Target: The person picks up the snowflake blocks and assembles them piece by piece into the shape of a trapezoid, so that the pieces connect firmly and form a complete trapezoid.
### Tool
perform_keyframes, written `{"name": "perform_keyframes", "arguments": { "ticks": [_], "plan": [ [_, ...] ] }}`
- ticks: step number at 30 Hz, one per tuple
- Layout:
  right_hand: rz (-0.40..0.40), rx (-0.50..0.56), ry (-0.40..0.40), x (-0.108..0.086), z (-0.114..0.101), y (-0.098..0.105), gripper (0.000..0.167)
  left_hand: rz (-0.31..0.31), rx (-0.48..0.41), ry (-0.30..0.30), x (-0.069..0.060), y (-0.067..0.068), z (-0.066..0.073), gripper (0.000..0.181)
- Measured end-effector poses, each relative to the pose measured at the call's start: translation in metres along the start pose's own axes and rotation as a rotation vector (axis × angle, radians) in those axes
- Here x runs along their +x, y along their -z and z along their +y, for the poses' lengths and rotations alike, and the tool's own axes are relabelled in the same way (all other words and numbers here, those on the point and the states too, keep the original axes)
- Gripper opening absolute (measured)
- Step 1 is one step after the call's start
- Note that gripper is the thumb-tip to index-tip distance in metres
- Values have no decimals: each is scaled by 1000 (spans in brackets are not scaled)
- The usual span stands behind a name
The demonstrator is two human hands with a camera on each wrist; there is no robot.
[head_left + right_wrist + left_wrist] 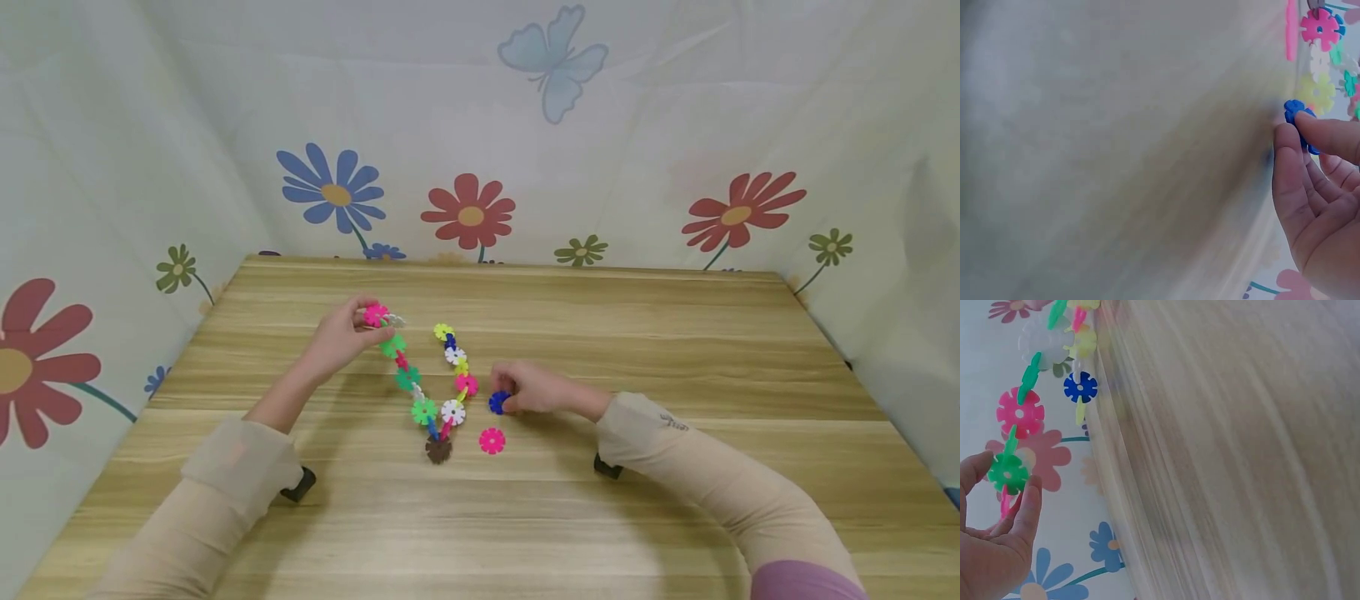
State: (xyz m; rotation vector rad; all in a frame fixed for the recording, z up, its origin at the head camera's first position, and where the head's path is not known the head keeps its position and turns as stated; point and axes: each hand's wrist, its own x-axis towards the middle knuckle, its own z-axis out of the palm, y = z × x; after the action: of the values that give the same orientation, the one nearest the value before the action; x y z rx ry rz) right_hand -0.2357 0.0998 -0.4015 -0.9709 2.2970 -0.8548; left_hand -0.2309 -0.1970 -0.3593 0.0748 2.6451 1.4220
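A V-shaped chain of colourful notched snowflake discs (408,377) stretches over the table, with a brown disc (438,450) at its near bend. My left hand (341,337) pinches the chain's left end, around a green disc (1008,474) and a pink disc (376,315); a whitish disc sticks out just past the fingers. Between thumb and fingers, my right hand (536,388) holds a blue disc (498,402), partly covered by the fingertips. The chain's other end, a yellow disc (443,332), lies between the hands. A loose pink disc (492,441) rests nearer me.
The wood-grain table (675,333) reaches back to a white curtain (637,150) printed with flowers and a butterfly. Black wrist straps show under both sleeves.
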Motion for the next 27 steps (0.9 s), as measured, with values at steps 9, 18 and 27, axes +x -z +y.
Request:
{"name": "perform_keyframes", "arguments": {
  "ticks": [9,18,27],
  "plan": [
    [104,130,6,2,-5,12,16,28,-4,31,-3,-5,2,64],
    [140,189,-9,3,-9,20,14,111,5,16,-2,-11,8,71],
    [234,295,-20,6,-12,22,12,144,1,13,-2,-28,16,66]
  ]
}}
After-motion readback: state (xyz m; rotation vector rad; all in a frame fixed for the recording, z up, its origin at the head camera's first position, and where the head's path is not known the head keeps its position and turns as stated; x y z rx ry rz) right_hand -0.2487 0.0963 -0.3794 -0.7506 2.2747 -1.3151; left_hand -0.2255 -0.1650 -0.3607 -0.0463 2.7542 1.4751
